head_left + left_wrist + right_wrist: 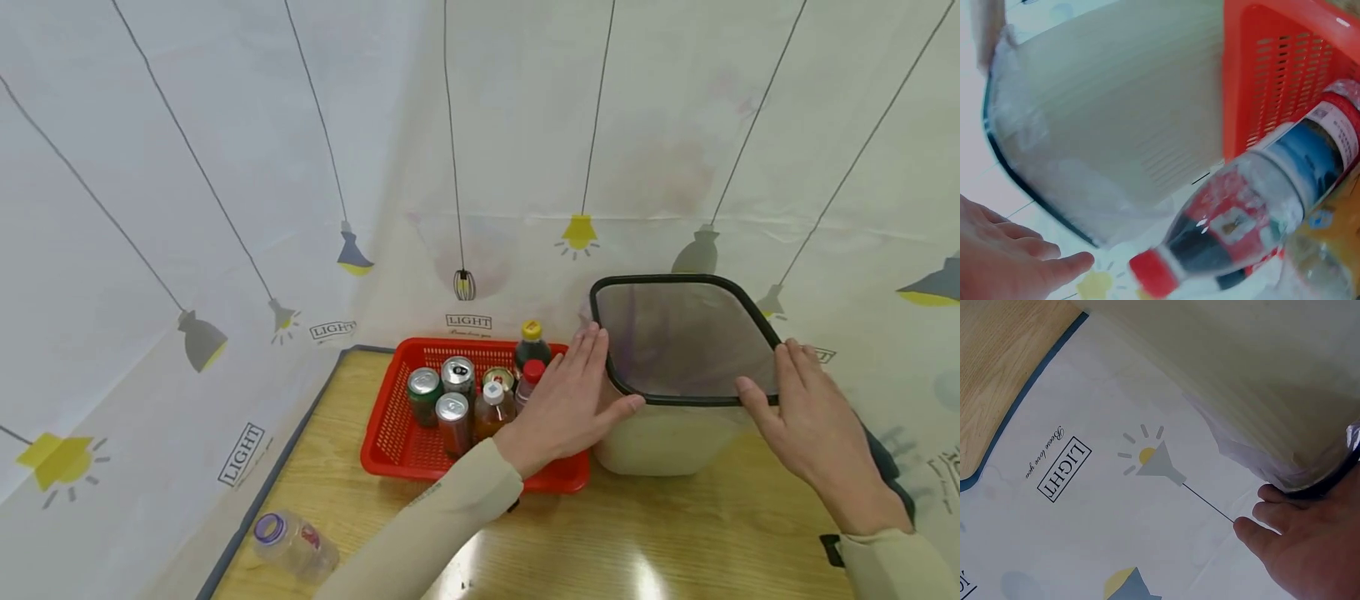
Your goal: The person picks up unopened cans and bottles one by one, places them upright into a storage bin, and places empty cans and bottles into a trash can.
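A pale trash bin (667, 442) with a black rim (690, 401) stands upright on the table, lined with a thin translucent bag (690, 342). My left hand (562, 400) is at the bin's left side, fingers straight and thumb out toward the front rim; in the left wrist view this hand (1016, 256) appears just off the rim. On the right, my right hand (825, 433) touches the rim with extended fingers, the thumb near the front right corner. The right wrist view shows that hand (1316, 537) against the rim. Neither hand holds anything.
Left of the bin, a red basket (386, 433) holds several cans and bottles, including a red-capped bottle (1235, 219). An uncapped clear plastic bottle (296, 546) lies at the table's left edge. A lamp-printed sheet (510, 150) covers the walls behind.
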Tool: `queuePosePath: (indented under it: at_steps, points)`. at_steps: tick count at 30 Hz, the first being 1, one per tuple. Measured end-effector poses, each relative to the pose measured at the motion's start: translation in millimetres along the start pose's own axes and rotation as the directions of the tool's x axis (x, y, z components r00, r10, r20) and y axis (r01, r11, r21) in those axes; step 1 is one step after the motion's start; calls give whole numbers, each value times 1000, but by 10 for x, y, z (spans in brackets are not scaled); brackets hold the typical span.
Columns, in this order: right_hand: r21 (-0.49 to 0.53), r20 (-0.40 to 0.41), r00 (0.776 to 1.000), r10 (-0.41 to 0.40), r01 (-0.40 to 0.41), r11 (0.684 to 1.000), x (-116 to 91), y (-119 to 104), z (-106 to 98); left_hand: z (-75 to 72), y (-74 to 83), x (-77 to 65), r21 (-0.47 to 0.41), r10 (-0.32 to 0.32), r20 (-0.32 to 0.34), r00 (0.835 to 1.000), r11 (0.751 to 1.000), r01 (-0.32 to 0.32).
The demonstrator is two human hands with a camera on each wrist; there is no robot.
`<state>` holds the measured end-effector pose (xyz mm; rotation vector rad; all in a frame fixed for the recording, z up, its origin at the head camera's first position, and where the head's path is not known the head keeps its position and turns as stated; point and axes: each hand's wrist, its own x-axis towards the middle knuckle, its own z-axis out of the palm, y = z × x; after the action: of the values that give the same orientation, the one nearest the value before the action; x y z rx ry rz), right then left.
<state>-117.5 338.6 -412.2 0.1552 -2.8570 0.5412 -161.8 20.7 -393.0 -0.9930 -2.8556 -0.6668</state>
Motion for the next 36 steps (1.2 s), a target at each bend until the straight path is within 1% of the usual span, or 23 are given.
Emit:
queuePosePath:
  at_steps: [3, 6, 10, 14, 18, 23, 28, 32, 36]
  points:
    - [7, 4, 1000, 2, -3, 1000, 7, -14, 2, -148, -8, -78, -10, 9, -6, 1000, 1000, -9]
    - [11, 7, 1000, 5, -5, 1000, 12, -23, 1, -303, -38, -138, -5, 24, -30, 999, 1000, -24]
    - [8, -2, 1000, 4, -4, 1000, 7, -11, 3, -514, -91, -227, 0, 14, -54, 998, 1000, -14]
    - [-4, -11, 1000, -1, 1, 1000, 5, -6, 8, -733, -208, -399, -22, -26, -67, 997, 999, 25]
    - [-11, -13, 1000, 3, -3, 1000, 9, -6, 8, -903, -372, -610, -35, -56, -107, 993, 998, 53]
    - [-5, -7, 1000, 3, -3, 1000, 10, -5, 24, -1052, -554, -878, -30, -92, -168, 982, 996, 88]
    - [-9, -4, 1000, 4, -4, 1000, 6, 11, 27, -1174, -672, -1082, -38, -116, -221, 968, 993, 110]
    - [-5, -3, 1000, 3, -3, 1000, 9, 10, 27, -1238, -764, -1235, -47, -130, -252, 959, 991, 122]
    - [-2, 3, 1000, 3, -3, 1000, 12, 13, 28, -1281, -871, -1407, -44, -156, -288, 945, 988, 150]
